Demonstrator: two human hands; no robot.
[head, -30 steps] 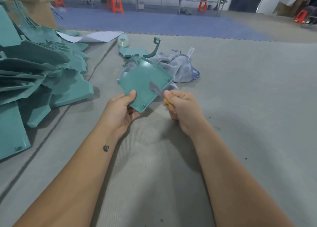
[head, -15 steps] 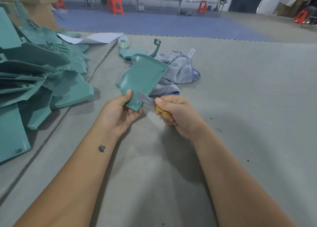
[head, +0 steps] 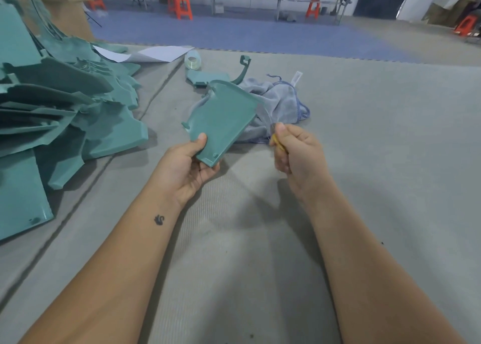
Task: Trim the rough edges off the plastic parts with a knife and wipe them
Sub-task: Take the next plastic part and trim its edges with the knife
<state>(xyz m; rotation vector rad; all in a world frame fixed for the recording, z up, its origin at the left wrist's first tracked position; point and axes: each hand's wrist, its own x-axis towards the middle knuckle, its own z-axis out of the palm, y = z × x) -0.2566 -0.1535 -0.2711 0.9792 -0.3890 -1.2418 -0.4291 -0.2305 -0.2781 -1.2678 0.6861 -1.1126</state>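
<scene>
- Since half a second ago your right hand (head: 294,151) has pulled the knife (head: 276,141) away from the plastic part (head: 221,119); the blade was at the part's near corner then, and now a clear gap separates them.
- Your left hand (head: 187,166) has turned the part back a little, so its broad face shows to you again.
- Your left hand grips the teal part at its near lower corner, thumb on top and fingers curled underneath, holding it above the grey mat (head: 364,161).
- Your right hand is closed round the knife's yellow handle; the blade is blurred and hard to make out.
- A grey cloth (head: 281,101) lies crumpled on the mat just behind the part.
- Beyond the cloth rest a small teal piece (head: 205,78) and a curved teal hook (head: 243,70), with a roll of clear tape (head: 192,60) near them.
- A heap of teal parts (head: 65,109) is piled on your left, well apart from your hands.
- A white sheet (head: 151,54) lies at the mat's far edge.
</scene>
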